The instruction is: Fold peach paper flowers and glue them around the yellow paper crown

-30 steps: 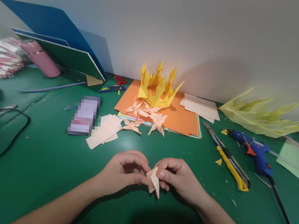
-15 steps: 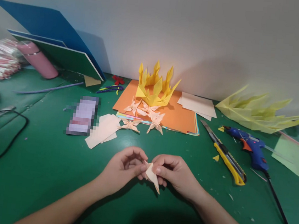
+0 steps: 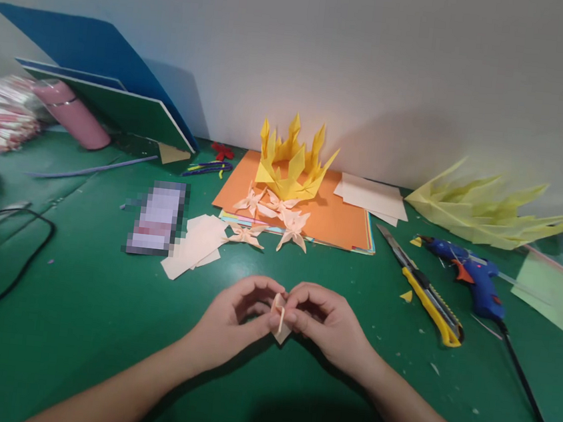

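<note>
Both my hands meet low over the green cutting mat [image 3: 73,323] and pinch one small folded piece of pale peach paper [image 3: 279,319]. My left hand [image 3: 232,319] grips its left side with thumb and fingertips. My right hand [image 3: 327,324] grips its right side the same way. Most of the paper is hidden between the fingers; only a narrow folded edge and a lower corner show. Beyond the hands lie several finished peach paper flowers [image 3: 294,228] and a stack of loose peach paper squares [image 3: 196,245].
An orange paper stack [image 3: 341,218] carries a yellow folded crown shape [image 3: 294,161]. A yellow utility knife [image 3: 428,300] and a blue glue gun [image 3: 473,277] with its black cord lie at the right. Blue and green boards [image 3: 112,96], a pink bottle [image 3: 73,116] and a black cable [image 3: 13,277] are at the left.
The peach piece has been turned and folded smaller: its long downward point no longer sticks out. Both hands have closed in tighter around it.
</note>
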`<move>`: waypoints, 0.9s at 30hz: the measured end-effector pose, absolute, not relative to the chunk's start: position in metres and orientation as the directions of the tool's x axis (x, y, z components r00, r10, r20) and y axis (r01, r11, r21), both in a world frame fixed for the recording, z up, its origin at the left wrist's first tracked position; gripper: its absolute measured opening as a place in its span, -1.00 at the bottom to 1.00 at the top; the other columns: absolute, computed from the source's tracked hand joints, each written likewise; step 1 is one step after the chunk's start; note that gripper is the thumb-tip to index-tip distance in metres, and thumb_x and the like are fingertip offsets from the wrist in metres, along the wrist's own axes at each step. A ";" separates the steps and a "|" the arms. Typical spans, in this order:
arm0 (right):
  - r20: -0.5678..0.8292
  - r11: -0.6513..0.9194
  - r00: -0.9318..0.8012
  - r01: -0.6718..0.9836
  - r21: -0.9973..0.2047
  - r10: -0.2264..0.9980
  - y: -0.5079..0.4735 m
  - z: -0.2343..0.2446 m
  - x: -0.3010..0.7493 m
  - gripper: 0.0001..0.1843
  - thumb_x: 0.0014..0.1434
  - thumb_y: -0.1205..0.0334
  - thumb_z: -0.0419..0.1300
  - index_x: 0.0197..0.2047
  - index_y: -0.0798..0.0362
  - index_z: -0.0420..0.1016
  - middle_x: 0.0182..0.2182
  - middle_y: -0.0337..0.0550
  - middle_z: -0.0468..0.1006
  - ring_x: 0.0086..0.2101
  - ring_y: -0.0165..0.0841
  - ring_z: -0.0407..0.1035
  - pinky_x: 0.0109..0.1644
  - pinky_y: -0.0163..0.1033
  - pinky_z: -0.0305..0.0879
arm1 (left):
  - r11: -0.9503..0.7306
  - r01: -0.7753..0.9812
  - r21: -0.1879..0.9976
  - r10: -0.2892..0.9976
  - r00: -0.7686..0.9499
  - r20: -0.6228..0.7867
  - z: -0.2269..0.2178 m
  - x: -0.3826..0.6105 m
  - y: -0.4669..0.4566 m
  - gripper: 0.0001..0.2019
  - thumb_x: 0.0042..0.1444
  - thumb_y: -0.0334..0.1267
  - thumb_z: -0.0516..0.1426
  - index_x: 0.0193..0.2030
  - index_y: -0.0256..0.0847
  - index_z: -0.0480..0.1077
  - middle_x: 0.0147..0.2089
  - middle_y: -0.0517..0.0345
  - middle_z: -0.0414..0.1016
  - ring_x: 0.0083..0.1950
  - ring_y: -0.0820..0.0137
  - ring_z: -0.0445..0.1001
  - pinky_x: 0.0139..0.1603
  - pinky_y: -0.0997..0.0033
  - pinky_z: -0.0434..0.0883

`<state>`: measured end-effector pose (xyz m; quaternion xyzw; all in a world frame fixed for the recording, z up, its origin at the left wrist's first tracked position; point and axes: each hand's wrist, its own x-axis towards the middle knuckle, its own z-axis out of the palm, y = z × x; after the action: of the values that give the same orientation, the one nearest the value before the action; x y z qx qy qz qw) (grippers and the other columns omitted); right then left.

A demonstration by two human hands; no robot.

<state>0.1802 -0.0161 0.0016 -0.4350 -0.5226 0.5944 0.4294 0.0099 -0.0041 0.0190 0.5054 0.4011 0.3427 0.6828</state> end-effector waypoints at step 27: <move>0.030 0.057 -0.096 0.284 -0.957 0.995 -0.019 -0.002 0.175 -0.68 0.06 0.04 0.19 -0.60 0.04 0.34 -0.64 -0.27 0.38 -0.60 -0.47 0.21 -0.53 -0.36 0.14 | 0.306 0.110 0.946 0.906 0.271 -0.325 0.019 0.012 -0.005 -0.77 -0.14 -0.20 0.27 -0.34 -0.23 0.39 -0.44 0.22 0.43 -0.41 0.49 0.40 -0.35 0.47 0.38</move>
<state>0.1749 -0.0191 -0.0020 -0.5328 -0.6002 0.4334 0.4100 0.0118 -0.0055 0.0194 0.4954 0.5129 0.3188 0.6244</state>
